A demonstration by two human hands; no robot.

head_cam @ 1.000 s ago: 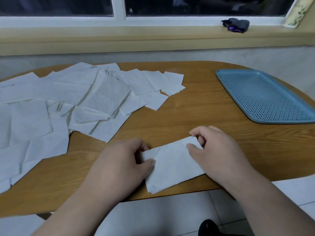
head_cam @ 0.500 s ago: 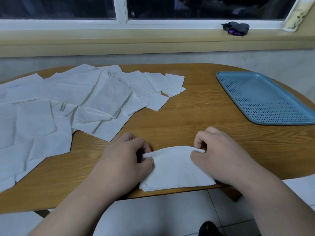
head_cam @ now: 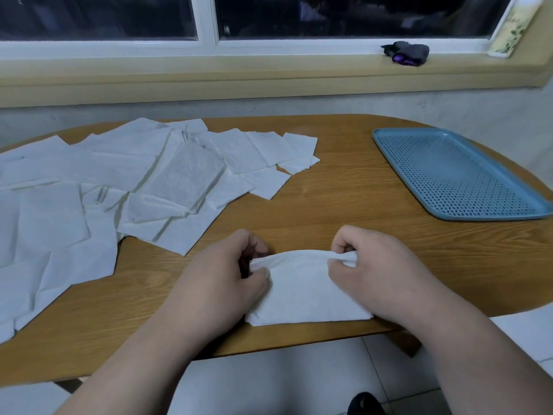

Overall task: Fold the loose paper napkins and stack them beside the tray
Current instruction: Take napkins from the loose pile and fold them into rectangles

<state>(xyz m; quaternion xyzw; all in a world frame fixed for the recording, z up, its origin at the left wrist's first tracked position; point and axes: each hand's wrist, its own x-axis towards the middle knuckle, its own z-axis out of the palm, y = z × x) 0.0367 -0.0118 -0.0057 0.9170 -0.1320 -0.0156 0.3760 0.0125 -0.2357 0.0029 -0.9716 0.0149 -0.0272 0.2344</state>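
Head view: napkin (head_cam: 302,290) pinched between both hands (head_cam: 299,271)

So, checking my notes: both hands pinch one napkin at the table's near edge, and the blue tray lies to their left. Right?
No: the head view shows the blue tray to their right; the loose napkins lie left. Otherwise right: the left hand and right hand pinch one napkin at the table's near edge.
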